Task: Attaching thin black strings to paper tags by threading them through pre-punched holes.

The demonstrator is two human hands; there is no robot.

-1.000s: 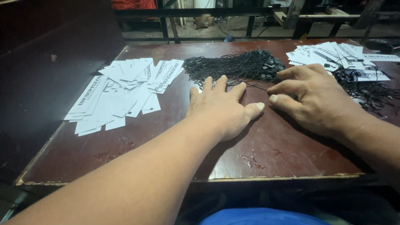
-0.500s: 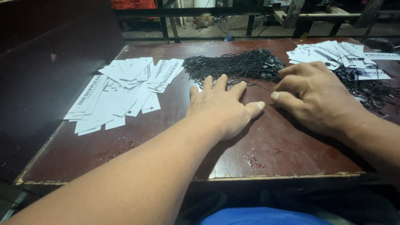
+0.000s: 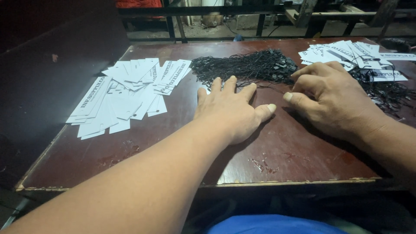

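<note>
At six o'clock, nearest the viewer, a strip of blue cloth (image 3: 268, 223) shows below the chipped edge of the dark red-brown wooden table (image 3: 303, 160).

Just past the middle of the table, the left hand (image 3: 232, 108) lies palm down with its fingers spread. It grips nothing, and its fingertips reach the near edge of the heap of thin black cords with small plastic ends (image 3: 247, 67). At three o'clock from it, close but not touching, the right hand (image 3: 333, 97) rests on the wood with its fingers curled. Its thumb and forefinger are drawn towards each other at the right end of the heap (whether a strand is between them I cannot tell).

As I read it, the step in hand is working a single cord loose from the heap. That would call for a fine pinch on one strand while the flat hand keeps the rest down.

At nine o'clock lies a loose spread of white rectangular paper tags (image 3: 125, 93), well apart from both hands. At two o'clock a second lot of white tags (image 3: 342, 50) lies with a tangle of black cords (image 3: 385, 91). At twelve o'clock, beyond the table, runs a dark metal rail (image 3: 216, 11).
</note>
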